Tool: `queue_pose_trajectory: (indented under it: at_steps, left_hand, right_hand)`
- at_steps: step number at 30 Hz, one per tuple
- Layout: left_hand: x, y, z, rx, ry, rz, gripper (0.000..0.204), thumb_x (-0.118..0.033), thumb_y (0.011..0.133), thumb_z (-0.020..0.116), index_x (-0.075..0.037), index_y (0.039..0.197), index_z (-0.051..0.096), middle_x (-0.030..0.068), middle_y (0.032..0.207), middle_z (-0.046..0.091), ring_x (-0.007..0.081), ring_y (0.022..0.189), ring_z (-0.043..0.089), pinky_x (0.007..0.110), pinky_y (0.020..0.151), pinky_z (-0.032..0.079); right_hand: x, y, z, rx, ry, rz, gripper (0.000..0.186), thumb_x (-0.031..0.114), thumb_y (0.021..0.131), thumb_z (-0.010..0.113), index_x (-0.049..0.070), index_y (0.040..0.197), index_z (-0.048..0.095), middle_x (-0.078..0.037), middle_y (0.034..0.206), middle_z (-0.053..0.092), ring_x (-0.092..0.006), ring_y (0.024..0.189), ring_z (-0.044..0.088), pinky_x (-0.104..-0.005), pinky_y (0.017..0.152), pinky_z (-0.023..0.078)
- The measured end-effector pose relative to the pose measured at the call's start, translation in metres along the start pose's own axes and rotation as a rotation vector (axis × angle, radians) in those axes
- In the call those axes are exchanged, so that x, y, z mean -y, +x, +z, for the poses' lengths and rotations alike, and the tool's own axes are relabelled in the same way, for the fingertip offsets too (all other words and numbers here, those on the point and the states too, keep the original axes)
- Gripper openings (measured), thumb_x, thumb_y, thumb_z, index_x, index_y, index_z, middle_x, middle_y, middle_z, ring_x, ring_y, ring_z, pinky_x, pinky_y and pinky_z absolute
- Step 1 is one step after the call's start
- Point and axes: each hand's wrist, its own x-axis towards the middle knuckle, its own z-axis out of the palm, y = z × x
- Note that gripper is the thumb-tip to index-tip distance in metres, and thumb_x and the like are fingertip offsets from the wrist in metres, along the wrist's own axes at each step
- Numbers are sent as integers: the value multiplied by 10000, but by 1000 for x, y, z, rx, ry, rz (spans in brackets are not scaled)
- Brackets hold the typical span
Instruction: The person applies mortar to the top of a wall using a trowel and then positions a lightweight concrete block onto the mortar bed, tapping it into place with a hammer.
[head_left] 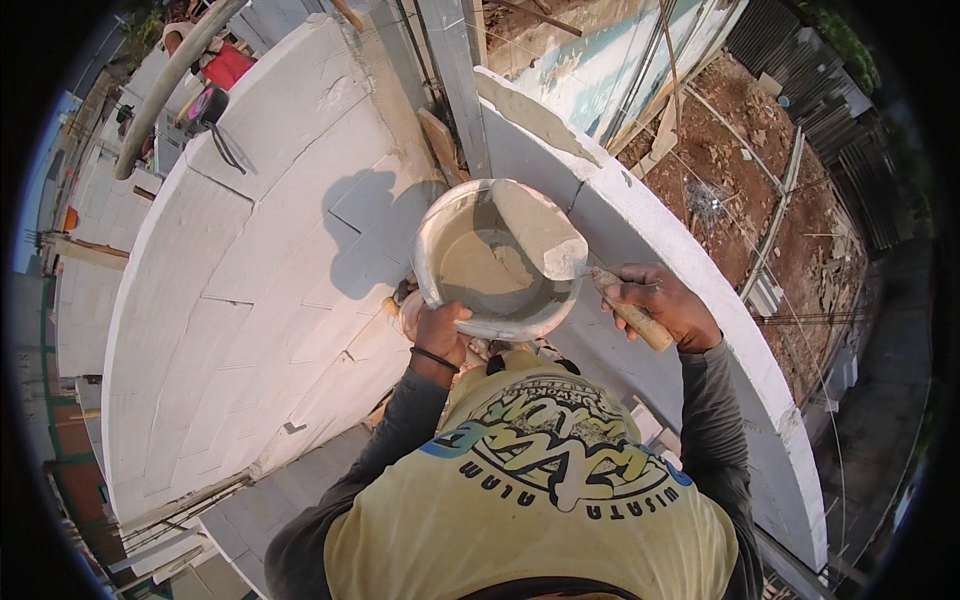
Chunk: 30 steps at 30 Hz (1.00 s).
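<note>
My left hand (440,333) grips the near left rim of a round, mortar-smeared bucket (431,262). Wet grey mortar (470,262) lies inside it. In my right hand (662,304) is the wooden handle of a trowel (540,228); its broad blade is coated with mortar and lies over the bucket's right side, hiding part of the rim there. The bucket is held in front of my body, close to the top of a white block wall (640,215). A patch of mortar (530,115) is spread along the far part of that wall's top.
Another white block wall (235,300) curves along the left, with a tape measure (207,105) on its top. Between the walls stands a grey upright post (461,80). Bare brown soil with debris (740,170) lies below on the right. A person in red (226,66) is at the far left.
</note>
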Motion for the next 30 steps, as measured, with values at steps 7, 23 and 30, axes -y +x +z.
queue_pose_trajectory:
  at_steps: [7, 23, 30]
  left_hand:
    - [0, 27, -28, -1, 7, 14, 502, 20, 725, 504, 66, 1225, 492, 176, 1114, 584, 385, 1031, 618, 583, 885, 533]
    - [-13, 9, -52, -159, 2, -86, 575, 49, 721, 466, 35, 1295, 439, 189, 1177, 557, 395, 1086, 595, 575, 925, 532]
    - [-31, -15, -48, -219, 27, -139, 553, 61, 703, 480, 18, 1255, 481, 169, 1126, 579, 375, 999, 638, 551, 806, 593]
  right_hand:
    - [89, 94, 13, -517, -820, -539, 287, 174, 873, 594, -61, 1030, 644, -172, 782, 661, -269, 696, 665, -397, 624, 538]
    - [146, 183, -28, -496, -1272, -468, 233, 159, 818, 551, -36, 830, 678, -221, 786, 668, -367, 754, 668, -422, 731, 542]
    - [146, 202, -81, -121, -620, -342, 294, 196, 901, 540, -59, 790, 636, -91, 656, 624, -155, 503, 616, -320, 410, 494]
